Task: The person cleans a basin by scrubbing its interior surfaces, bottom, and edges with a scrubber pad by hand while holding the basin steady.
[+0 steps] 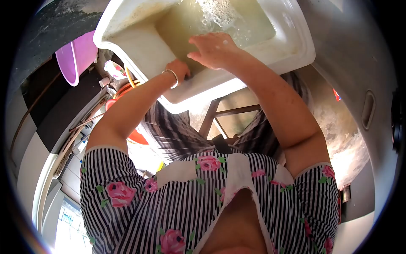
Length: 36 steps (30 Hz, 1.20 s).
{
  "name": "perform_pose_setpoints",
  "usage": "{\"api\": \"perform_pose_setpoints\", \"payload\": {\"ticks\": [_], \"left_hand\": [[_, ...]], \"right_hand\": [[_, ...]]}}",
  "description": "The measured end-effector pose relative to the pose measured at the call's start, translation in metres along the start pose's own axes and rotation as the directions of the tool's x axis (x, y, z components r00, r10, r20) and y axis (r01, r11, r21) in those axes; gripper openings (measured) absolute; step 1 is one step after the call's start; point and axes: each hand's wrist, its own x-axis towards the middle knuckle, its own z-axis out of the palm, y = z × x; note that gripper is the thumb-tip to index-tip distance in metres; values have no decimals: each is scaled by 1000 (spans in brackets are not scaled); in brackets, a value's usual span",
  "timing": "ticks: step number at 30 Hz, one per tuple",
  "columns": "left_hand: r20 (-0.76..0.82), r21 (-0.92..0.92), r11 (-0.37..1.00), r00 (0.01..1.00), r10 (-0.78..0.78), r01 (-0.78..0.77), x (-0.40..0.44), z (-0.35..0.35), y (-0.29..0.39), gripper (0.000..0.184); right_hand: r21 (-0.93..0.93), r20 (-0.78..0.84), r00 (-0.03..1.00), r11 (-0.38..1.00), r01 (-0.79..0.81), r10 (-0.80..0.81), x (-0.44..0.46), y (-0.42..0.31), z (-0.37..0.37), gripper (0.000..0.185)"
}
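A white sink [292, 40] holds cloudy water [249, 19], with foam [218, 12] floating toward its far side. My left hand [178, 70], with a bangle at the wrist, is curled down low inside the basin near its front wall. A small dark patch shows by its fingers; what they hold, if anything, is hidden. My right hand [212, 50] hovers over the water to the right of the left one. Its thumb stands apart from the fingers, and nothing shows in it.
A purple bucket [76, 59] stands left of the sink. Orange basins [122, 91] and assorted items are lower down on that side. Below the sink, a wooden frame [209, 118] shows between my legs. A grey wall [351, 63] lies to the right.
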Motion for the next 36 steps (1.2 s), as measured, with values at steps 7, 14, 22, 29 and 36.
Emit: {"api": "perform_pose_setpoints", "payload": {"ticks": [7, 14, 22, 29, 36], "left_hand": [[-87, 152, 981, 990, -112, 124, 45, 15, -24, 22], [-108, 319, 948, 994, 34, 2, 0, 11, -25, 22], [-127, 10, 992, 984, 124, -124, -79, 2, -1, 18], [-39, 61, 987, 987, 154, -151, -98, -6, 0, 14], [-111, 100, 989, 987, 118, -107, -10, 42, -2, 24]], "right_hand": [[-37, 5, 1000, 999, -25, 25, 1, 4, 2, 47], [-54, -4, 999, 998, -35, 34, 9, 4, 0, 48], [-55, -53, 999, 998, -10, 7, 13, 11, 4, 44], [-39, -29, 1000, 999, -3, 2, 13, 10, 0, 44], [-45, -128, 991, 998, 36, -41, 11, 22, 7, 44]]}}
